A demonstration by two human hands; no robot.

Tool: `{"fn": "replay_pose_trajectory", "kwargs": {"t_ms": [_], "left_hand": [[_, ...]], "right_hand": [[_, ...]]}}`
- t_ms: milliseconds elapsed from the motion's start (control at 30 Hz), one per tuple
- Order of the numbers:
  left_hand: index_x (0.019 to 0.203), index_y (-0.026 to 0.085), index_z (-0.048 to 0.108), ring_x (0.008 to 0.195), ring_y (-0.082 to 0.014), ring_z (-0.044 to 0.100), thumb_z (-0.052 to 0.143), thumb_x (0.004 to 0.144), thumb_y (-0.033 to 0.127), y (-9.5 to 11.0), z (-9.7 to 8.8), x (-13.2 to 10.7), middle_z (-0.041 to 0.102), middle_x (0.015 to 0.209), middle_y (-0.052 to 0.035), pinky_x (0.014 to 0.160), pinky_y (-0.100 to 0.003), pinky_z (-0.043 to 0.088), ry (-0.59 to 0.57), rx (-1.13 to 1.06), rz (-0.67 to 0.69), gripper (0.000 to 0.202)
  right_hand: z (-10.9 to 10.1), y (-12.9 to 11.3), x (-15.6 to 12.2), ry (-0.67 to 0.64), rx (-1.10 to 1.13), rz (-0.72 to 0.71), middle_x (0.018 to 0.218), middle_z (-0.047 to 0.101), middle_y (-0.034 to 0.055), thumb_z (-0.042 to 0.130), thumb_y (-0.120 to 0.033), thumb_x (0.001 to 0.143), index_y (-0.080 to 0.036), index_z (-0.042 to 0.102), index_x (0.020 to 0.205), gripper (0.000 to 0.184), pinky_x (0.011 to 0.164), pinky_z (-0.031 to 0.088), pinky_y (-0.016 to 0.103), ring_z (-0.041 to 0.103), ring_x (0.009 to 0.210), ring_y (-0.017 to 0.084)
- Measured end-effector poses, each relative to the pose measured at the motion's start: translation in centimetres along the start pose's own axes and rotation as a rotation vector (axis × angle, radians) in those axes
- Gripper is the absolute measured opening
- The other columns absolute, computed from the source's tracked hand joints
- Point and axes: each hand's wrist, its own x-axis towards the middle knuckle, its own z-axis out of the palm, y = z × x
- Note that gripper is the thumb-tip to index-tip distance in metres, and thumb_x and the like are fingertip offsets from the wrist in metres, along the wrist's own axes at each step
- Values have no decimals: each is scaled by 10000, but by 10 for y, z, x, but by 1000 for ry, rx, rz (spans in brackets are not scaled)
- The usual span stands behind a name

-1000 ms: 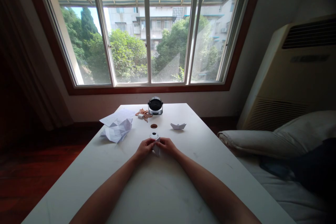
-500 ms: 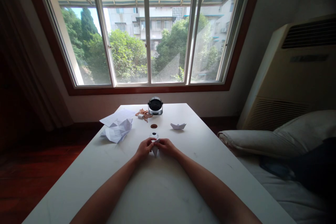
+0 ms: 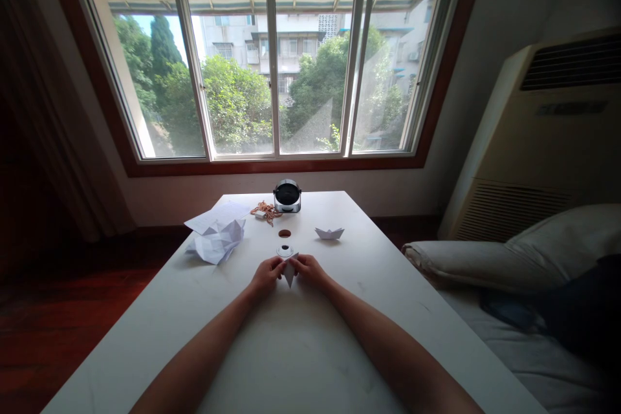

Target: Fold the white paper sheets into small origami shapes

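Observation:
Between my two hands is a small piece of folded white paper (image 3: 290, 273), its pointed end hanging down toward me. My left hand (image 3: 267, 275) pinches its left side, and my right hand (image 3: 309, 270) grips its right side, fingers closed. Parts of the paper are covered by my fingers. Just beyond my hands a round white ring with a dark centre (image 3: 284, 250) lies on the table. Farther right stands a folded paper boat (image 3: 329, 233), touched by neither hand.
Crumpled, creased white paper (image 3: 218, 244) and flat sheets (image 3: 213, 215) lie on the left of the white table (image 3: 286, 356). Toward the back are a tangled orange cord (image 3: 265, 211), a round black device on a stand (image 3: 287, 196) and a hole in the tabletop (image 3: 284, 233).
The folded paper has turned slightly and its lower tip has shifted a little right. My left fingers have drawn down from its top edge. Everything else stays in place.

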Motion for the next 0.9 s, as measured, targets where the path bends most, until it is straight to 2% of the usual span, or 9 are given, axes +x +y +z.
{"fn": "replay_pose_trajectory", "kwargs": {"t_ms": [267, 500, 900], "left_hand": [[797, 149, 679, 577, -138, 523, 603, 841, 563, -5, 0, 0, 607, 626, -6, 587, -252, 388, -38, -2, -4, 423], [841, 145, 685, 582, -138, 533, 614, 830, 551, -9, 1, 2, 619, 651, -11, 582, -251, 395, -14, -39, -13, 412], [803, 156, 661, 588, -144, 534, 617, 838, 524, -5, 1, 0, 609, 635, -5, 596, -252, 390, -26, 8, -22, 372]], "right_hand": [[1, 1, 1, 59, -29, 45, 493, 478, -23, 482, -735, 857, -165, 561, 634, 618, 494, 325, 234, 426, 473, 112], [2, 0, 0, 65, -11, 29, 516, 491, -25, 474, -735, 865, -165, 583, 686, 608, 505, 334, 235, 435, 478, 113], [1, 0, 1, 154, -17, 32, 484, 466, -28, 467, -732, 867, -178, 518, 608, 614, 512, 327, 243, 423, 468, 115]]}}
